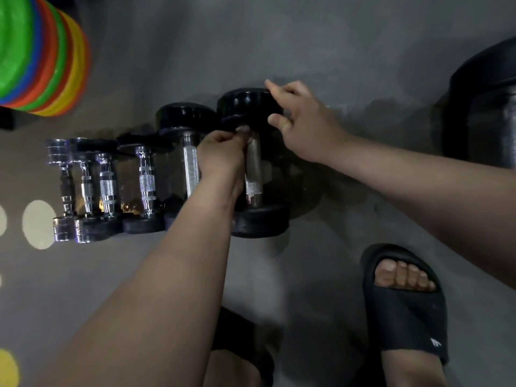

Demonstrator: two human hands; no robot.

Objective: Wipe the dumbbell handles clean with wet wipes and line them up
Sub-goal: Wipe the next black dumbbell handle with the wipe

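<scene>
**Big end dumbbell gets the wipe**

Row of dumbbells (146,185) sits side by side on the floor (349,224), small to big, so lining-up looks mostly done. Can't tell which handles are clean. Action's on the big dumbbell (259,222) at the row's right end. Left grip (220,155), fingers curled, pinches a pale wet wipe (242,129) vs. the far end of its handle (252,169). Right grip (301,127) rests on the far head (245,103), index & thumb spread, prob. steadying it.
</scene>
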